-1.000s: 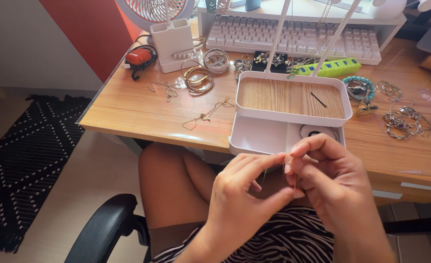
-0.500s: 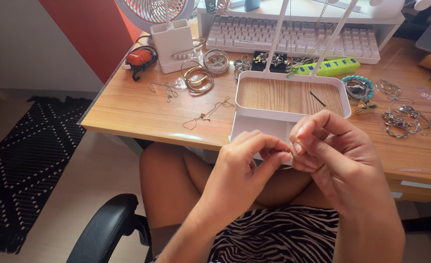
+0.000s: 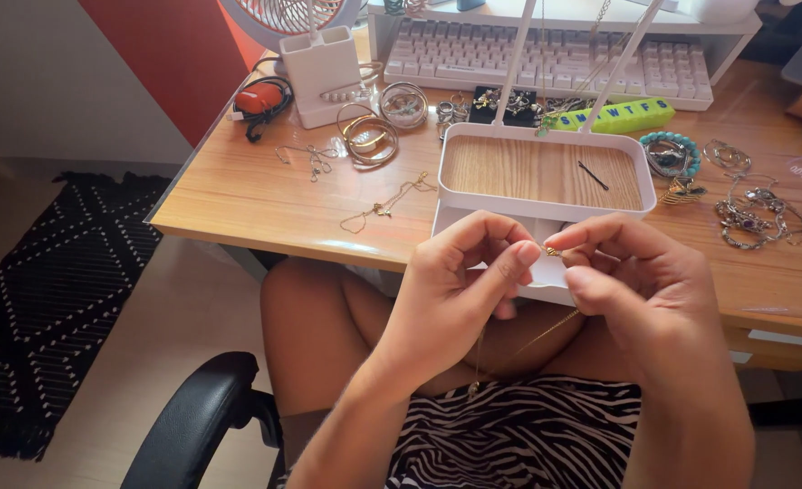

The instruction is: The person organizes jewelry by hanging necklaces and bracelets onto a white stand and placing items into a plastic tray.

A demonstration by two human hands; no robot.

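My left hand [image 3: 460,285] and my right hand [image 3: 641,290] meet in front of the desk edge, above my lap. Both pinch a thin gold chain [image 3: 532,342] at its clasp between thumb and fingertips. The chain hangs down in a loop below my hands. Just behind my hands stands a white jewellery organiser [image 3: 546,213] with a wooden-floored top tray and an open white drawer. A black hairpin [image 3: 592,175] lies in the top tray.
On the wooden desk [image 3: 265,204] lie a gold necklace [image 3: 384,208], gold bangles [image 3: 369,140], a turquoise bead bracelet [image 3: 668,149], silver chains [image 3: 754,217], a green pill box [image 3: 614,116], a white keyboard [image 3: 546,59] and a fan stand [image 3: 319,72]. A black chair arm [image 3: 188,430] is at lower left.
My hands have risen from my lap to the level of the drawer. The chain has slid out and now dangles in a longer loop under them.
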